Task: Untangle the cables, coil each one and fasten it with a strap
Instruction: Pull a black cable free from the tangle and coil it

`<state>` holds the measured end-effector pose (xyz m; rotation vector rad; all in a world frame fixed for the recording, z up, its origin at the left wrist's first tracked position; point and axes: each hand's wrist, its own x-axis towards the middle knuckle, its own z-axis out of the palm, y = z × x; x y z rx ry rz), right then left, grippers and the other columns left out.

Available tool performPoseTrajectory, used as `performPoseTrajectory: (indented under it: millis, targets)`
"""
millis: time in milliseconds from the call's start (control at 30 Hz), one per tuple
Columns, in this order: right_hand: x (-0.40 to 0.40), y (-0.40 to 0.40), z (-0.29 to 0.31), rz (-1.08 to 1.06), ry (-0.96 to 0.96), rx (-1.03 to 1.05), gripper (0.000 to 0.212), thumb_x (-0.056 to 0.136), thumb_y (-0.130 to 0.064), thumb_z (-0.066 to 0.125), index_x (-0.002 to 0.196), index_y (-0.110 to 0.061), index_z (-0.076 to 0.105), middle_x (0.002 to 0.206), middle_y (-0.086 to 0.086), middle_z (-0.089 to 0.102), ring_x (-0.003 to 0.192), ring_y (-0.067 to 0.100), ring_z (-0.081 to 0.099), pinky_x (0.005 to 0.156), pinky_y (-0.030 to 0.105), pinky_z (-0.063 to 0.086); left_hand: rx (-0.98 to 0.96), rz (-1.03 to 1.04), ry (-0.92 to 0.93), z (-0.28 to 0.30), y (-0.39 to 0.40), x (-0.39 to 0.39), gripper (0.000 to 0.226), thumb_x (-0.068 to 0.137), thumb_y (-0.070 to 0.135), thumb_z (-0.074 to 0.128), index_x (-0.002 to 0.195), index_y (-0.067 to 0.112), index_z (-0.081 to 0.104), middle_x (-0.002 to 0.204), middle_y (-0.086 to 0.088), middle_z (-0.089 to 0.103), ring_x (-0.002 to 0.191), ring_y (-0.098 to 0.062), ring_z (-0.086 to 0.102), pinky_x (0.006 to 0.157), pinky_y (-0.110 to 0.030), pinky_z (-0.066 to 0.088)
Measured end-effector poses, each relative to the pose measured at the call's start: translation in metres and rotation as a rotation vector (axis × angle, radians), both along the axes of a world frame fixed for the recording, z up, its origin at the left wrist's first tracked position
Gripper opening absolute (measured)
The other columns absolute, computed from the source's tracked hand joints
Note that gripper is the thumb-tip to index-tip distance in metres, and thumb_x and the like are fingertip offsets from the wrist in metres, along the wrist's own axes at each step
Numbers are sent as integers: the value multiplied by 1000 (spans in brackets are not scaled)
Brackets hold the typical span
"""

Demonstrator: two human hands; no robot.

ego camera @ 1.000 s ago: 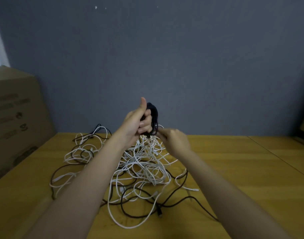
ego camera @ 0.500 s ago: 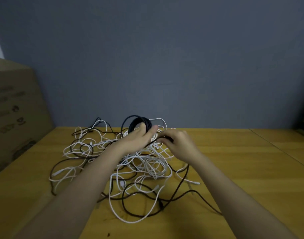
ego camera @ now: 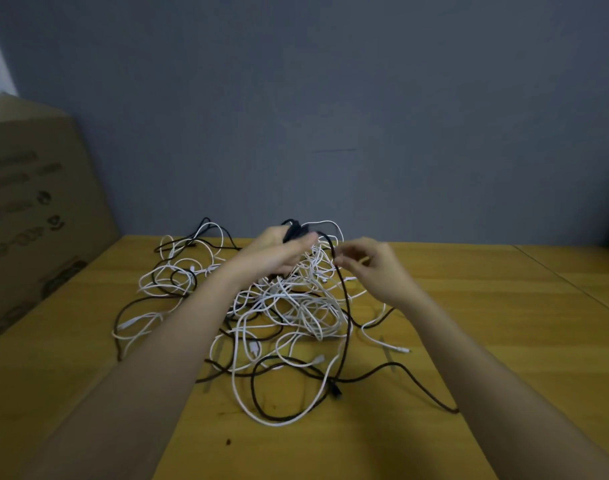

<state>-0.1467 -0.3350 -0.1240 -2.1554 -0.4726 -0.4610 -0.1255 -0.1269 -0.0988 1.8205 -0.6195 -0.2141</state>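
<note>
Coiling black cable (ego camera: 344,306) w/ both hands: left hand (ego camera: 275,254) grips the started coil (ego camera: 292,230) above the tangle (ego camera: 289,306) on the table (ego camera: 469,323); right hand (ego camera: 372,265) pinches the free run. Feed slack evenly, keep loops same size, lift strand clear of white cables so nothing snags

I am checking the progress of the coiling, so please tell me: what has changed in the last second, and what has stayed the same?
The left hand has come down from chest height to just above the pile, still holding the black coil. The right hand has moved away to the right and pinches the black cable, drawing it out from the coil. The tangled pile, the table and the cardboard box look unchanged.
</note>
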Motion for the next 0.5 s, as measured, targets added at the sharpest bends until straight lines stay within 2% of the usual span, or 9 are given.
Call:
performPoseTrajectory:
  millis: [33, 100, 200, 267, 333, 400, 500]
  targets:
    - [-2, -1, -7, -7, 17, -36, 7, 90, -15, 65, 94, -18, 70, 86, -7, 67, 79, 11, 61, 74, 30, 49, -51, -7, 13, 4, 2, -1, 35, 87, 48, 57, 82, 17, 43, 54, 13, 33, 45, -4, 28, 43, -15, 25]
    - [-7, -1, -18, 32, 93, -13, 9, 92, -21, 62, 96, -22, 70, 89, -9, 67, 77, 4, 59, 72, 23, 47, -31, -2, -32, 12, 2, -2, 34, 90, 49, 53, 80, 19, 41, 52, 14, 34, 43, -3, 28, 42, -13, 26]
    - [-8, 5, -23, 52, 191, 26, 10, 93, -28, 59, 97, -25, 69, 87, -2, 69, 70, 6, 58, 66, 26, 47, 2, 16, -57, 16, -2, -1, 38, 90, 54, 48, 84, 17, 44, 52, 13, 33, 44, -5, 29, 46, -14, 27]
    - [0, 7, -18, -55, 168, -31, 13, 94, -27, 58, 92, -19, 68, 74, -4, 65, 55, 5, 56, 57, 27, 46, -34, 51, -44, 18, -6, -1, 41, 91, 54, 46, 87, 14, 47, 52, 11, 33, 44, -6, 30, 49, -16, 30]
    - [13, 6, 3, -199, 161, 72, 16, 95, -20, 57, 87, -10, 67, 74, 3, 66, 43, 9, 56, 48, 25, 46, -30, 80, -63, 21, -9, 0, 44, 92, 56, 43, 87, 13, 48, 52, 10, 35, 44, -7, 33, 51, -16, 35]
    - [23, 0, 36, -323, 72, 219, 17, 95, -13, 56, 83, -8, 67, 76, 10, 66, 44, 12, 60, 46, 23, 49, 8, 104, -103, 27, -10, -1, 52, 88, 64, 40, 86, 13, 50, 50, 10, 39, 45, -7, 37, 53, -15, 39]
    - [30, -6, 84, -350, -295, 249, 13, 91, -10, 59, 87, -10, 71, 76, 2, 68, 62, 9, 67, 63, 18, 51, 6, 121, -114, 33, -8, -1, 60, 80, 70, 39, 86, 12, 51, 47, 10, 42, 42, -8, 40, 49, -15, 39]
